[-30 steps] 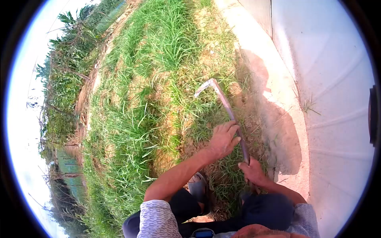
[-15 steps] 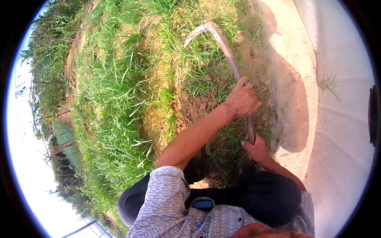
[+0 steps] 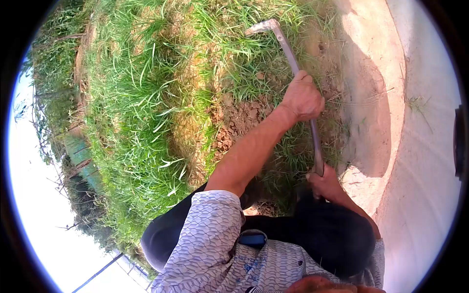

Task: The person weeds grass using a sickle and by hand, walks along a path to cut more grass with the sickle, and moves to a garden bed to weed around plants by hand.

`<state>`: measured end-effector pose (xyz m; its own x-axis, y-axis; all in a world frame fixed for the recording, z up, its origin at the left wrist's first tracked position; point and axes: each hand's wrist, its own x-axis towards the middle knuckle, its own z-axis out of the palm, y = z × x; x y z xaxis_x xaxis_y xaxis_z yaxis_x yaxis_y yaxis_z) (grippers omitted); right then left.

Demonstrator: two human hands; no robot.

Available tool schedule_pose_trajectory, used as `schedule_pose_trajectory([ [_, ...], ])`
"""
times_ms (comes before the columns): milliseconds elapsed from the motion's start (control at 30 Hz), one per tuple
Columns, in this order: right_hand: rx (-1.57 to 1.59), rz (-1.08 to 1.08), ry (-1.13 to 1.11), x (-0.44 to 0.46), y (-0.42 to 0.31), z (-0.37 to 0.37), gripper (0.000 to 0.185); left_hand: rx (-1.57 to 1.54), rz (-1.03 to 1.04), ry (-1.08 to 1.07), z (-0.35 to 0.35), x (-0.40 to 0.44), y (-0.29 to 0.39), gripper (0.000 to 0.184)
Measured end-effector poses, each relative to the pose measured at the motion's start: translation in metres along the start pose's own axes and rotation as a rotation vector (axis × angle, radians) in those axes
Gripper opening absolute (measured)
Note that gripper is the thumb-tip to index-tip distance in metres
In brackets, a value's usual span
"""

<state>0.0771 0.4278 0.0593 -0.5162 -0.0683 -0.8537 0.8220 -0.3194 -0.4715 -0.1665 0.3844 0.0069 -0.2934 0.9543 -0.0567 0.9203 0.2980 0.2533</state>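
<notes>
My left hand (image 3: 304, 96) is closed around the upper handle of a hoe (image 3: 288, 49). Lower down, near my right knee, my right hand (image 3: 326, 184) grips the butt end of the same handle. The hoe's hooked metal head points left, raised over or against the grass (image 3: 249, 58); whether it touches the ground I cannot tell. Loosened brown soil (image 3: 239, 119) lies left of my left forearm. Both hands' fingertips are partly hidden behind the handle.
Tall green plants (image 3: 146, 107) grow in rows on the left, with trees and a green net (image 3: 82, 156) beyond. A pale sheet (image 3: 425, 161) rises along the right, beside bare ground (image 3: 373, 39). My bent knees (image 3: 337, 234) are close below my hands.
Both hands remain on the hoe and have shifted slightly right. My left hand has moved up the frame. The hoe's head has moved right and up, and its blade now looks shorter.
</notes>
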Motion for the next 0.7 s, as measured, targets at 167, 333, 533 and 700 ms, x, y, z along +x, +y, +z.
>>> schedule_pose_trajectory([
  [167, -0.46, 0.04, -0.07, -0.045, 0.074, -0.053, 0.03, -0.2, -0.057, 0.018, 0.041, -0.069, 0.067, 0.031],
  [333, -0.391, 0.245, 0.024, -0.096, 0.127, -0.055, 0.038, -0.442, -0.028, 0.22, 0.055, -0.098, 0.129, 0.027],
  [533, -0.245, -0.059, 0.23, -0.038, 0.059, -0.039, 0.029, -0.215, 0.178, 0.297, 0.01, 0.004, 0.063, 0.025],
  [700, -0.45, -0.236, 0.507, 0.039, -0.003, -0.012, 0.025, 0.045, 0.233, 0.267, -0.011, 0.048, -0.018, 0.025],
])
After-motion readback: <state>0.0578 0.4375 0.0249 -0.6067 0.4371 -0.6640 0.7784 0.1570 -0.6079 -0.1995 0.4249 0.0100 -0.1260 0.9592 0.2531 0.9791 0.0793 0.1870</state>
